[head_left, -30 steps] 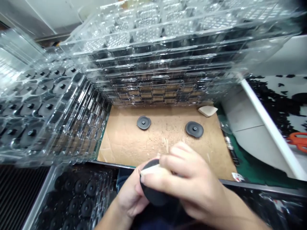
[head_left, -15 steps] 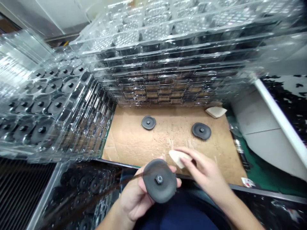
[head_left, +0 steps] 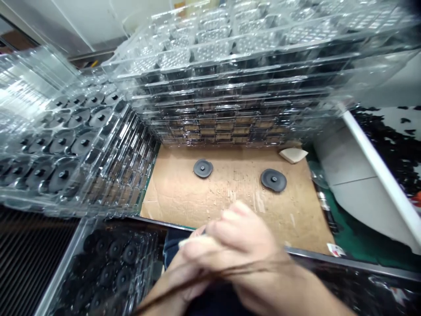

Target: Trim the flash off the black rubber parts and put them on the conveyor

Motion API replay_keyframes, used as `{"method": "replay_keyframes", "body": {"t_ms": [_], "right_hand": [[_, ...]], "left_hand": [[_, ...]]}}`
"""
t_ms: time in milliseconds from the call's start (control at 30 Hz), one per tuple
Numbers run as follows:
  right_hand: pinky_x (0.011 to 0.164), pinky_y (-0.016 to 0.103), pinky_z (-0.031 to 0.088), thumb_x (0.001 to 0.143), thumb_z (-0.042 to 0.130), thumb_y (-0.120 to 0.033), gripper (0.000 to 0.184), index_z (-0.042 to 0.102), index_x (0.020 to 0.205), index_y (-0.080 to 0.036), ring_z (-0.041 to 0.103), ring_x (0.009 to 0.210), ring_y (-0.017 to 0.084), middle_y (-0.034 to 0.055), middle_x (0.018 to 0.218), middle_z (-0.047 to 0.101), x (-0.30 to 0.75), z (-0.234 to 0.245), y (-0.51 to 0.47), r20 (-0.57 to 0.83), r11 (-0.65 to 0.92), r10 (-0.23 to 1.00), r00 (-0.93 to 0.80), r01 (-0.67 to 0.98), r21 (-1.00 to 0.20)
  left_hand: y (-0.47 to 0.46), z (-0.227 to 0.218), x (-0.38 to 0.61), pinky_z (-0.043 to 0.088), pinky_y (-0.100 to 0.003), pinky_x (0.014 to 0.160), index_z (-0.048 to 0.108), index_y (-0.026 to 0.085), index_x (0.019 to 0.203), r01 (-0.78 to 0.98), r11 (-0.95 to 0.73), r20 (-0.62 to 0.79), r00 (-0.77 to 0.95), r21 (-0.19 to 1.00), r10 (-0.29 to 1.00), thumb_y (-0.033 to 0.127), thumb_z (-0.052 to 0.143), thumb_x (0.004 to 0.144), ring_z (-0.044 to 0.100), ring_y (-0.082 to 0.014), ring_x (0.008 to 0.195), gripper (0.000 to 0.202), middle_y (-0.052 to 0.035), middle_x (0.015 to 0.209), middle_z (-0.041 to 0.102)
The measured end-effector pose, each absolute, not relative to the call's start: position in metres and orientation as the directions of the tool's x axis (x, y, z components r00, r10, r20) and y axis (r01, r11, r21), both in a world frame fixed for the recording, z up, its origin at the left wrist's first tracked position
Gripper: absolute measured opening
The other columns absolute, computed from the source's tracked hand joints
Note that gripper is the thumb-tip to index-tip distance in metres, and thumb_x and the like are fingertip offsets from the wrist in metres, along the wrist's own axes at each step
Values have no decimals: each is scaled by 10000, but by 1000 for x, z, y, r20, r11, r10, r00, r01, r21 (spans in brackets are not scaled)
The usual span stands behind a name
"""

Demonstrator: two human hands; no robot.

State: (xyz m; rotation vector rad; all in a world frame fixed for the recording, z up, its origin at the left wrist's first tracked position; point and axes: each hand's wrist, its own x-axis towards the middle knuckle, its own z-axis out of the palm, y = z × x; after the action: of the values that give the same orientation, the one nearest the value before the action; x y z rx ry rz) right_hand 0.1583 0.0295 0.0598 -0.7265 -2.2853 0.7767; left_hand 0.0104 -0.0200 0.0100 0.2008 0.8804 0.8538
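My right hand is closed and pressed over my left hand, close to my body at the near edge of the cardboard. The round black disc that my left hand held is now almost wholly hidden behind the fingers. My right hand's cream wedge-shaped piece is covered too, with only a pale edge showing at the left. Ahead on the cardboard lie two black discs, one at left and one at right, each with a small raised stud. Another cream wedge rests at the back right.
Tall stacks of clear plastic trays rise behind the cardboard. More trays on the left hold black discs, as does a tray low at left. A white panel bounds the right side, with black scraps beyond.
My right hand has moved left with the cream wedge onto the disc in my left hand, and now covers it. The view has shifted slightly. The discs on the cardboard stay put.
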Motion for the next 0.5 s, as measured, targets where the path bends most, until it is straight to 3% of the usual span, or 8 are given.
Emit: {"method": "replay_keyframes", "body": {"t_ms": [100, 200, 267, 367, 500], "right_hand": [[654, 266, 391, 863, 416, -122, 256, 626, 979, -213, 537, 720, 131, 8, 797, 626, 176, 47, 48, 209, 467, 797, -567, 359, -808], [699, 265, 447, 866, 450, -169, 233, 642, 983, -228, 572, 766, 134, 13, 834, 633, 186, 11, 58, 49, 274, 891, -451, 451, -850], [732, 294, 472, 866, 451, -209, 234, 661, 967, -236, 585, 795, 148, 23, 854, 618, 182, -21, 57, 17, 226, 913, -408, 469, -854], [789, 373, 466, 863, 440, -234, 251, 660, 982, -206, 558, 912, 196, 67, 958, 557, 169, -57, 48, 38, 191, 955, -295, 512, -837], [831, 385, 455, 868, 428, -252, 259, 624, 1022, -181, 506, 1032, 218, 96, 1041, 514, 164, -53, 42, 79, 159, 981, -176, 513, -844]], "left_hand": [[-15, 15, 13, 486, -247, 754, 652, 161, 976, -650, 608, -549, 331, 457, 767, 224, 767, 566, 629, -178, 825, 430, -30, 863, 687], [-13, 16, 14, 480, -358, 845, 642, 209, 1009, -746, 576, -465, 401, 335, 790, 237, 756, 593, 638, -225, 903, 432, -56, 1041, 670], [-14, 14, 13, 464, -395, 877, 646, 210, 1007, -783, 560, -399, 439, 269, 805, 325, 761, 571, 637, -238, 921, 465, -61, 1035, 678], [-16, 9, 11, 451, -382, 897, 649, 129, 998, -783, 573, -340, 485, 242, 806, 463, 683, 609, 627, -232, 941, 514, -108, 965, 695], [-16, 7, 7, 485, -342, 835, 642, 116, 1008, -768, 600, -296, 533, 226, 793, 554, 568, 671, 630, -234, 939, 558, -115, 944, 692]]}}
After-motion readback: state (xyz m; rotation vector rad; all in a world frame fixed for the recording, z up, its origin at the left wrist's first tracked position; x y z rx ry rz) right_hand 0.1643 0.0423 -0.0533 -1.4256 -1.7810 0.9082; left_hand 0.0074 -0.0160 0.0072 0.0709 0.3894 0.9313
